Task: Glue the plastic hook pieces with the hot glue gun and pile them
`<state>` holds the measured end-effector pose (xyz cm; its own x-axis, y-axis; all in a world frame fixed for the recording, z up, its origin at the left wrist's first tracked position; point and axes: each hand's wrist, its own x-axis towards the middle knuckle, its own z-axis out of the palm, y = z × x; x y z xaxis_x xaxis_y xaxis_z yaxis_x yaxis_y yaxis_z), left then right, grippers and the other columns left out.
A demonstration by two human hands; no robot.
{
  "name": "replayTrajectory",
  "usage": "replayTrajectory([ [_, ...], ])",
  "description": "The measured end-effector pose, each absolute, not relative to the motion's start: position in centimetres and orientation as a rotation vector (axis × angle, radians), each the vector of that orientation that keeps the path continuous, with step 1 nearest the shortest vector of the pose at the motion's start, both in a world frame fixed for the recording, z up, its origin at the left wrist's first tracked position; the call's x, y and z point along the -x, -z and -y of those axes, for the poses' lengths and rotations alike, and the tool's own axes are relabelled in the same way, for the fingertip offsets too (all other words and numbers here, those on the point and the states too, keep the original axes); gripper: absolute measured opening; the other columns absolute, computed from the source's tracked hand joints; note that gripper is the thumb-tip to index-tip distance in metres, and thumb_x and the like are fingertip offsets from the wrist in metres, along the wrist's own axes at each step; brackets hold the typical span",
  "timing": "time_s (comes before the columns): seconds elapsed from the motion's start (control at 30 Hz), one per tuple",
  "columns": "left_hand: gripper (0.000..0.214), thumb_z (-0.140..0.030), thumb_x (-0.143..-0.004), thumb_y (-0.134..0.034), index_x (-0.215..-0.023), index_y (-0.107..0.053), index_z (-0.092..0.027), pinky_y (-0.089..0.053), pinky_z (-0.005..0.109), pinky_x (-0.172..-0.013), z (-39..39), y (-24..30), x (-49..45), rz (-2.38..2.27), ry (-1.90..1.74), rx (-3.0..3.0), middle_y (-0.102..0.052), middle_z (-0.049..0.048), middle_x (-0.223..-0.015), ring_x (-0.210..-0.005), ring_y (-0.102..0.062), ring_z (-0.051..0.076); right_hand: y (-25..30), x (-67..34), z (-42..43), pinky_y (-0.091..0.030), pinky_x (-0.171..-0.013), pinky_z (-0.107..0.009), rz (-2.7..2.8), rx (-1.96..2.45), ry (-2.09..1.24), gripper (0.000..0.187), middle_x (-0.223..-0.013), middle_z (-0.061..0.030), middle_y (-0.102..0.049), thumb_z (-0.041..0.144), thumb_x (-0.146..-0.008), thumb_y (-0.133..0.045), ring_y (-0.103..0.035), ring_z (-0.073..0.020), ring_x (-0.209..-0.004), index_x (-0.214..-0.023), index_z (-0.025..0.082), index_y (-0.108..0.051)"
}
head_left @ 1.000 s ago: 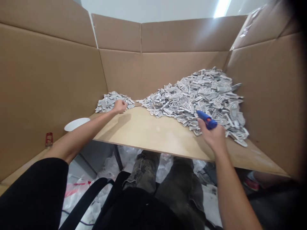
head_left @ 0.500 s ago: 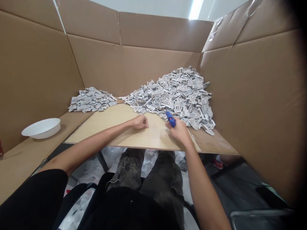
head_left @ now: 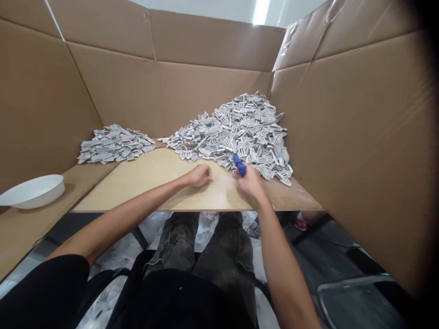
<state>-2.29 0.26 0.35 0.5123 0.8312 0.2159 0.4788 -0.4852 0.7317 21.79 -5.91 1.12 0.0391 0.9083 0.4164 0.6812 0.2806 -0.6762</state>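
My right hand (head_left: pixel 251 181) grips a blue tool (head_left: pixel 239 165) whose tip points up toward the near edge of a big heap of small grey-white flat pieces (head_left: pixel 240 132). My left hand (head_left: pixel 200 175) rests on the wooden board (head_left: pixel 154 183) in a closed fist, a hand's width left of the right one; what it holds, if anything, is hidden. A smaller heap of the same pieces (head_left: pixel 111 144) lies at the back left, away from both hands.
Tall cardboard walls (head_left: pixel 343 137) enclose the board on three sides. A white bowl (head_left: pixel 32 190) stands on the lower ledge at the left. Below the board are my legs, crumpled plastic on the floor and a chair frame (head_left: pixel 353 292) at the right.
My left hand has come from the small heap at the back left to the board's middle. My right hand with the blue tool has drawn back from the big heap's side to its near edge.
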Motion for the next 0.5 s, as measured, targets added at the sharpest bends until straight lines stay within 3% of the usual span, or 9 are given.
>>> replayTrajectory([
  [0.1, 0.028, -0.039, -0.079, -0.08, -0.073, -0.068, -0.014, -0.04, 0.025, -0.057, 0.1, -0.8, 1.2, -0.93, -0.945, -1.979, -0.064, 0.0017, -0.063, -0.057, -0.053, 0.012, -1.1, -21.1, 5.8, -0.047, -0.075, -0.034, 1.679, 1.248, -0.535, 0.018, -0.083, -0.004, -0.07, 0.034, -0.076, -0.071, -0.063, -0.022, -0.076, -0.084, 0.021, -0.062],
  [0.2, 0.037, -0.045, -0.076, -0.084, -0.084, -0.071, -0.011, -0.047, 0.026, -0.061, 0.6, -1.1, -0.6, -0.77, -0.956, -1.799, -0.067, 0.0035, -0.069, -0.058, -0.06, 0.013, -0.8, -20.7, 5.4, -0.047, -0.072, -0.033, 1.649, 1.154, -0.616, 0.027, -0.08, -0.0032, -0.069, 0.042, -0.073, -0.076, -0.06, -0.0195, -0.072, -0.082, 0.02, -0.063],
  [0.3, 0.042, -0.037, -0.071, -0.091, -0.094, -0.069, -0.011, -0.054, 0.031, -0.069, 0.6, -1.0, -2.4, -0.701, -0.966, -1.728, -0.073, 0.0078, -0.078, -0.065, -0.068, 0.017, -0.5, -21.0, 5.0, -0.046, -0.07, -0.033, 1.593, 1.163, -0.585, 0.031, -0.076, -0.003, -0.068, 0.046, -0.072, -0.078, -0.058, -0.0185, -0.07, -0.08, 0.021, -0.062],
  [0.4, 0.029, -0.03, -0.08, -0.083, -0.096, -0.066, -0.012, -0.057, 0.034, -0.076, -0.2, -0.5, -3.6, -0.802, -1.029, -1.814, -0.073, 0.0091, -0.084, -0.072, -0.07, 0.019, -0.4, -22.1, 4.8, -0.048, -0.072, -0.034, 1.558, 1.201, -0.525, 0.028, -0.076, -0.0029, -0.068, 0.044, -0.073, -0.077, -0.06, -0.0197, -0.07, -0.08, 0.022, -0.061],
  [0.5, 0.019, -0.022, -0.089, -0.069, -0.105, -0.069, -0.014, -0.054, 0.043, -0.099, -1.7, 0.1, -4.3, -1.044, -1.127, -2.106, -0.074, 0.0149, -0.109, -0.103, -0.069, 0.027, -0.8, -23.3, 5.1, -0.051, -0.078, -0.038, 1.525, 1.306, -0.404, 0.021, -0.078, -0.0036, -0.07, 0.038, -0.073, -0.075, -0.064, -0.0222, -0.074, -0.082, 0.023, -0.063],
])
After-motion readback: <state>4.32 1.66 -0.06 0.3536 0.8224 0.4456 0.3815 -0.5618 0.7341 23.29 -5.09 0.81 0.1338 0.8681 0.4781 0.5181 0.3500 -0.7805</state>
